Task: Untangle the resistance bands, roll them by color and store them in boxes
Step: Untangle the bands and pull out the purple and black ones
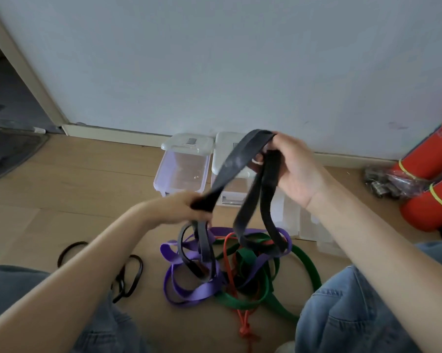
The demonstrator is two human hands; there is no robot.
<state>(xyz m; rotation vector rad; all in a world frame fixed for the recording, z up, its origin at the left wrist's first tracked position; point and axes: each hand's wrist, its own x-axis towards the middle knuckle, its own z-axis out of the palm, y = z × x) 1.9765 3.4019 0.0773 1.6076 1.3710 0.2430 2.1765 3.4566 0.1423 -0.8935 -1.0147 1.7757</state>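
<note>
A: Currently held aloft: black band point(236, 159), long axis running 2 o'clock to 8 o'clock; right hand point(295, 169) fingers curled round top loop, left hand point(181, 207) pinching lower end.

B: Noted. Tails trailing toward 6 o'clock into tangle point(230, 266) on floor; probably lift clear next.

Both hands up over floor point(69, 174). Right hand point(295, 169) grips top loop of wide black band point(233, 161); left hand point(181, 207) pinches same band lower, nearer left. Band's loops hang into tangle: purple band point(186, 294), green band point(306, 266), thin red band point(226, 261). Thin black band point(130, 273) lies apart, near left. Clear boxes point(181, 171) far, by wall. Orange rolled mats point(428, 174) far right.
</note>
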